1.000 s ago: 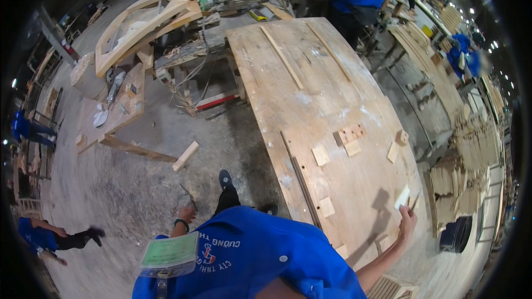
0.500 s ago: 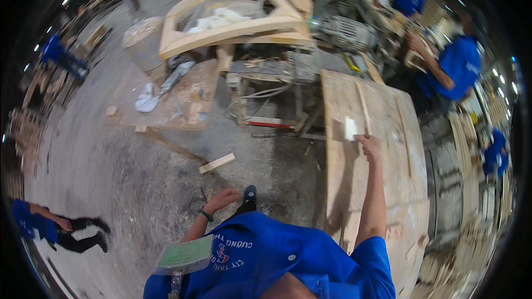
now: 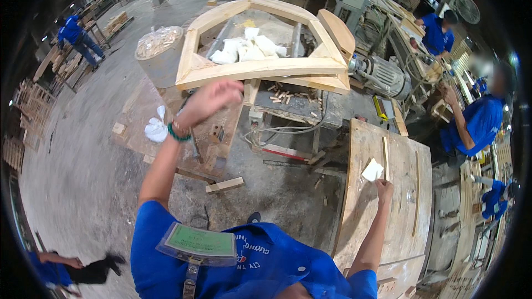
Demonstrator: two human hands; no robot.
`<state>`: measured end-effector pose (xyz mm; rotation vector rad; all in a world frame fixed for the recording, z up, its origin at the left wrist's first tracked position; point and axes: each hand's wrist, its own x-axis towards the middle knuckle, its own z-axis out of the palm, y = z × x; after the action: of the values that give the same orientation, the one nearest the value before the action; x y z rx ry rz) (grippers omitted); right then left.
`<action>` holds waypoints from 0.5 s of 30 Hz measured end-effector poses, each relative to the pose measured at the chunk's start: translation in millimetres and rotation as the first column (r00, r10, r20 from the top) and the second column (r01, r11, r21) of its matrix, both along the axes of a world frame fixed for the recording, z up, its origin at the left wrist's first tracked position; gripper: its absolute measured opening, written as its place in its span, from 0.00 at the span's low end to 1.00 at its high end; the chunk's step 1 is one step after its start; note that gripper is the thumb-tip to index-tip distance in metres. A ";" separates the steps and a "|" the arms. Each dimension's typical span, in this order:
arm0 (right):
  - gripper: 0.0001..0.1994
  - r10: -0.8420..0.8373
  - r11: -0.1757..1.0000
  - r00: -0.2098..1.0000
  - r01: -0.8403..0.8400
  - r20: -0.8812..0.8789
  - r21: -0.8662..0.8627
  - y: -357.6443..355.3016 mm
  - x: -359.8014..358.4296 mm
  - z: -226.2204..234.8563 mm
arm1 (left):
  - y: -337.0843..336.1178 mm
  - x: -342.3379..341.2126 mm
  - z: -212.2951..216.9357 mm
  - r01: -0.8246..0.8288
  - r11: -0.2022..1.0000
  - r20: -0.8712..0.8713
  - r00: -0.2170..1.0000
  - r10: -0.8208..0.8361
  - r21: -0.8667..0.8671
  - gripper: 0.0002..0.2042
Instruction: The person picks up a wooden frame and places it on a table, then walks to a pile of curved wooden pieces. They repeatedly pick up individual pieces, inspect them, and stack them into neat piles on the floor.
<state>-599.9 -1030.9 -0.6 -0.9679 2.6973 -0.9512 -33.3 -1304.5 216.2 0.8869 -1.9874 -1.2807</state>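
My right hand [image 3: 384,189] pinches a small white square pad [image 3: 372,170], cloth or foam, just above the wooden board [image 3: 360,210] on my right. A thin wooden strip [image 3: 385,158] lies on the board beside that hand. My left hand [image 3: 213,102] is raised in front of the near bar of an arched wooden frame [image 3: 266,68]. Its fingers are smeared by motion, and whether it touches the frame cannot be made out. Inside the frame's opening lies a heap of white pads [image 3: 252,49] in a grey tray [image 3: 218,44].
A bucket [image 3: 160,58] heaped with small wood pieces stands left of the frame. Several dowels [image 3: 282,94] lie on the bench below it. An electric motor [image 3: 386,77] is at the right. Co-workers in blue [image 3: 474,124] work beyond the board. A wooden block [image 3: 224,184] lies low, before me.
My left hand has risen from near my body toward the wooden frame. My right hand still holds the white pad over the board. The view has shifted, showing more of the far side.
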 end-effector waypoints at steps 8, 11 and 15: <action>0.17 -0.066 0.990 0.981 0.086 -0.183 0.108 -1.0 -5.1 8.1 | -97.6 -65.2 10.2 -0.078 0.975 -0.035 0.997 0.073 -0.210 0.13; 0.21 -0.040 0.994 0.833 0.091 0.551 -0.065 -23.2 33.7 30.8 | -101.0 -44.2 12.6 -0.056 0.968 0.077 0.994 0.077 -0.243 0.13; 0.24 0.253 0.907 0.239 0.278 0.938 -0.316 4.7 32.5 65.1 | -106.2 -36.5 7.4 -0.107 0.983 0.076 0.990 0.119 -0.150 0.14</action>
<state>-567.5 -1026.2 64.6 -0.1293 1.3698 -1.5020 -69.8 -1410.7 223.5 0.9817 -2.0349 -1.0366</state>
